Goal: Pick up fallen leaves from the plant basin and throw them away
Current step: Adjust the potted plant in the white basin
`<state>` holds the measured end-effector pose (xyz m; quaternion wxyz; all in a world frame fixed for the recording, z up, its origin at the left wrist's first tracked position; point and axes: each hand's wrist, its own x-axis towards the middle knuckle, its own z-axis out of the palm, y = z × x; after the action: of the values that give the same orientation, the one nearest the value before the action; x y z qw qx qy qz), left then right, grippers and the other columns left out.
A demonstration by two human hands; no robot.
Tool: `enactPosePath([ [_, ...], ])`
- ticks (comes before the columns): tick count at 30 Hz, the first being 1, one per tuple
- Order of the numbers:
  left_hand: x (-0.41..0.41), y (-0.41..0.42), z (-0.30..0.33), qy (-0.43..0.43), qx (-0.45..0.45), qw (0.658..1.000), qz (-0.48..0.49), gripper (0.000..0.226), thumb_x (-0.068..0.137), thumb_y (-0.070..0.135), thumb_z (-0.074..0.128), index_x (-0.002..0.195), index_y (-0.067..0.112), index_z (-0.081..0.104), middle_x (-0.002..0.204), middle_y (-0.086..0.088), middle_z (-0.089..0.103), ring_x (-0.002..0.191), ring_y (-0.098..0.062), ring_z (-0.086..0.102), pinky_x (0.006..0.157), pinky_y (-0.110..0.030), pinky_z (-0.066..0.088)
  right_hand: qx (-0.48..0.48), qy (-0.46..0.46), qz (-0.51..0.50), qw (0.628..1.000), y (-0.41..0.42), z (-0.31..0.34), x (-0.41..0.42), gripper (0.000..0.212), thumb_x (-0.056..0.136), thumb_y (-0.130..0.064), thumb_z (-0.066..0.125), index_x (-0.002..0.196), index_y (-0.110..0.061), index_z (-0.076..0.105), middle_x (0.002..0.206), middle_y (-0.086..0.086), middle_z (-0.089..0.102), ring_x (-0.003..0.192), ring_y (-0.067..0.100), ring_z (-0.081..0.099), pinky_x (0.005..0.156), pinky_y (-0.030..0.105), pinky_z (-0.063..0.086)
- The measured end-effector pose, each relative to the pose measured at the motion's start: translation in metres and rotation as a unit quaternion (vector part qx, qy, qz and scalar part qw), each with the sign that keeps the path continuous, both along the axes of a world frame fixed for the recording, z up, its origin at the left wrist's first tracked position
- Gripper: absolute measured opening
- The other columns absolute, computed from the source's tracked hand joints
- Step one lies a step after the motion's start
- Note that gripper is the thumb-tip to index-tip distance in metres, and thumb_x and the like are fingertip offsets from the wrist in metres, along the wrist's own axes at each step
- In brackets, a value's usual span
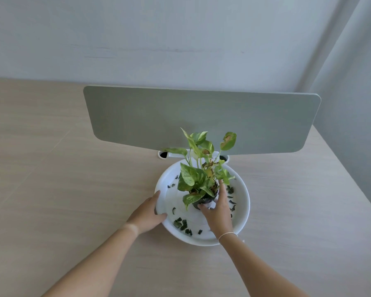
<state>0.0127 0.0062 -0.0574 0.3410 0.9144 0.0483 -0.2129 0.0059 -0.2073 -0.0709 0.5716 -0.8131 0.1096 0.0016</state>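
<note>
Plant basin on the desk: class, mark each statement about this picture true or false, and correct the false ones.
1. The left hand grips the rim of the white basin. True.
2. The right hand is at the potted plant. True.
3. The basin holds no fallen leaves. False: dark leaf pieces lie scattered in it.
4. The plant lies tipped over on the desk. False: it stands upright inside the basin.
5. A grey-green panel stands behind the basin. True.
</note>
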Motion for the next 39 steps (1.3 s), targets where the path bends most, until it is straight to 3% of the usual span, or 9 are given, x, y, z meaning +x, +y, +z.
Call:
enactPosePath([
  [11, 0.000, 0.000, 0.001, -0.011, -0.025, 1.000, 0.009, 0.086, 0.081, 0.029, 0.064, 0.150, 0.029, 0.012, 0.141, 0.002, 0.045, 0.113, -0.019, 0.054, 0.098, -0.031, 0.046, -0.016, -0.005, 0.009, 1.000, 0.000, 0.005, 0.018, 0.090, 0.080, -0.007, 0.069, 0.148, -0.028, 0.014, 0.146, -0.001, 0.036, 0.132, 0.014, 0.038, 0.094, 0.018, 0.031],
  [19, -0.001, -0.001, 0.002, -0.006, -0.018, 1.000, 0.013, 0.088, 0.081, 0.029, 0.064, 0.151, 0.025, 0.011, 0.146, 0.001, 0.041, 0.121, -0.020, 0.051, 0.103, -0.032, 0.043, -0.045, -0.001, 0.012, 0.999, -0.001, 0.006, 0.013, 0.085, 0.083, -0.015, 0.066, 0.148, -0.030, 0.014, 0.147, 0.001, 0.036, 0.128, 0.020, 0.047, 0.090, 0.022, 0.038],
  [25, -0.001, -0.002, 0.004, -0.003, -0.002, 1.000, 0.009, 0.087, 0.083, 0.032, 0.063, 0.151, 0.027, 0.010, 0.148, 0.001, 0.037, 0.127, -0.019, 0.046, 0.105, -0.033, 0.041, -0.073, 0.000, 0.042, 0.996, -0.011, 0.010, 0.005, 0.081, 0.085, -0.021, 0.065, 0.148, -0.032, 0.014, 0.148, 0.001, 0.034, 0.112, 0.018, 0.050, 0.085, 0.023, 0.038],
  [29, -0.002, -0.005, 0.006, -0.007, 0.018, 1.000, 0.002, 0.085, 0.084, 0.034, 0.062, 0.151, 0.026, 0.010, 0.149, -0.001, 0.035, 0.131, -0.021, 0.042, 0.106, -0.034, 0.039, -0.133, -0.014, 0.071, 0.988, -0.020, 0.014, -0.001, 0.072, 0.086, -0.017, 0.063, 0.146, -0.022, 0.023, 0.148, 0.004, 0.033, 0.116, 0.022, 0.053, 0.085, 0.021, 0.042],
  [33, -0.004, -0.008, 0.009, -0.012, 0.056, 0.998, -0.004, 0.084, 0.084, 0.037, 0.061, 0.151, 0.026, 0.011, 0.149, -0.003, 0.034, 0.132, -0.022, 0.041, 0.105, -0.035, 0.041, -0.175, -0.040, 0.098, 0.979, -0.031, 0.017, -0.008, 0.064, 0.088, -0.014, 0.059, 0.144, -0.022, 0.030, 0.146, 0.001, 0.035, 0.102, 0.014, 0.052, 0.089, 0.024, 0.046],
  [37, -0.007, -0.012, 0.014, -0.026, 0.095, 0.995, -0.012, 0.079, 0.085, 0.036, 0.059, 0.151, 0.023, 0.016, 0.150, -0.006, 0.030, 0.135, -0.026, 0.037, 0.105, -0.038, 0.040, -0.206, -0.067, 0.096, 0.971, -0.047, 0.018, -0.014, 0.048, 0.089, -0.007, 0.052, 0.134, -0.022, 0.047, 0.144, 0.001, 0.039, 0.113, 0.017, 0.054, 0.095, 0.029, 0.049],
  [39, -0.009, -0.013, 0.016, -0.035, 0.100, 0.994, -0.010, 0.077, 0.085, 0.035, 0.059, 0.150, 0.022, 0.019, 0.151, -0.006, 0.029, 0.135, -0.027, 0.036, 0.106, -0.039, 0.039, -0.226, -0.062, 0.082, 0.969, -0.054, 0.019, -0.018, 0.038, 0.089, -0.005, 0.050, 0.124, -0.018, 0.055, 0.141, -0.001, 0.043, 0.097, 0.014, 0.055, 0.085, 0.027, 0.050],
])
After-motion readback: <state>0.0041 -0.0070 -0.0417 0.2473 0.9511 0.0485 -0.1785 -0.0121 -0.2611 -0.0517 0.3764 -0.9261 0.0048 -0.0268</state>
